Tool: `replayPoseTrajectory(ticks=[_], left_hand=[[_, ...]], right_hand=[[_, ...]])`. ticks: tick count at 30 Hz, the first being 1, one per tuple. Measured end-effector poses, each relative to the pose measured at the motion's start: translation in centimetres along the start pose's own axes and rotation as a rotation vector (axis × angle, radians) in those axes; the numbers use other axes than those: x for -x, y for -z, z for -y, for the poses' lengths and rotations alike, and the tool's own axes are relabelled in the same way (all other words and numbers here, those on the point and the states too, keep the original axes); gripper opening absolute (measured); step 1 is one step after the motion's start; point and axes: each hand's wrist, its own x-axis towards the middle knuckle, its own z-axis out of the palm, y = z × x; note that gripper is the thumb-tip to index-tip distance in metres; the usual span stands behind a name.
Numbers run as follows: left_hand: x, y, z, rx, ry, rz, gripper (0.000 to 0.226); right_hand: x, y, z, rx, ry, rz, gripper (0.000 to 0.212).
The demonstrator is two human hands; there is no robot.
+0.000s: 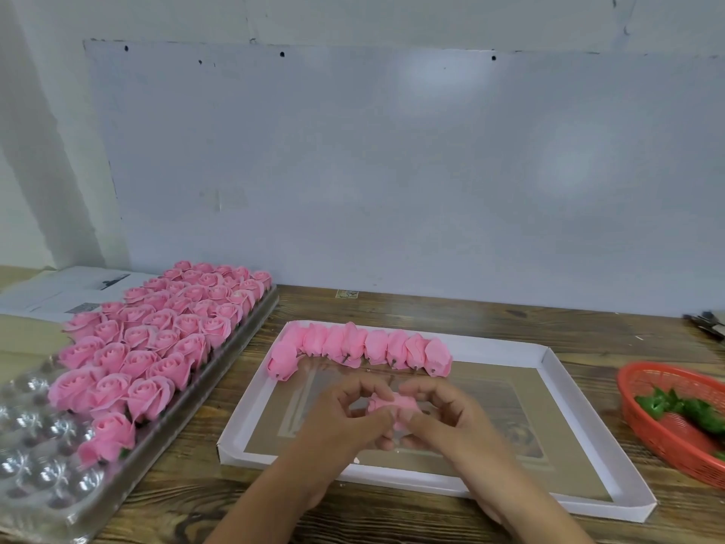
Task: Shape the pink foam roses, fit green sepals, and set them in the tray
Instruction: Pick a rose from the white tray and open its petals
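Both my hands hold one pink foam rose (386, 403) between them, above the white box lid (557, 390) at the table's middle. My left hand (345, 418) pinches it from the left, my right hand (451, 418) from the right, fingers curled round the petals. A row of closed pink rose buds (361, 347) lies along the lid's far edge. On the left, a clear plastic tray (47, 465) carries several opened pink roses (157, 327) in its cups; its near cups hold nothing. Green sepals (682, 410) lie in a red basket (643, 422) at the right.
The wooden table (470, 308) backs onto a grey wall panel. Papers (66, 288) lie at the far left behind the tray. Dark metal tools (706, 321) sit at the far right edge.
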Motion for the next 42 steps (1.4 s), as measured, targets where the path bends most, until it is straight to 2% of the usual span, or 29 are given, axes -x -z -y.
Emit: replayPoseTrajectory(ticks=[3,11,24,30,35,42], left_hand=[[0.0,0.07,0.03,0.015,-0.005,0.016,0.013],[0.11,-0.07,-0.29,0.002,-0.046,0.049,0.016],[0.12,-0.18,-0.26,-0.006,-0.077,0.026,0.018],[0.17,-0.06,-0.31,-0.008,-0.062,0.02,0.011],[0.22,-0.11,-0.37,-0.017,-0.063,0.009,0.01],[0.22,-0.23,-0.45,0.017,-0.003,-0.037,0.014]], right_hand=[[0.11,0.01,0.15,0.038,0.055,-0.016,0.018],[0.07,0.18,0.29,-0.179,-0.025,0.039,0.017],[-0.02,0.3,-0.01,-0.204,-0.025,0.084,0.023],[-0.12,0.46,-0.05,-0.19,-0.025,0.064,0.023],[-0.05,0.39,0.05,-0.077,-0.012,0.036,0.012],[-0.06,0.52,0.01,0.054,0.042,0.024,0.026]])
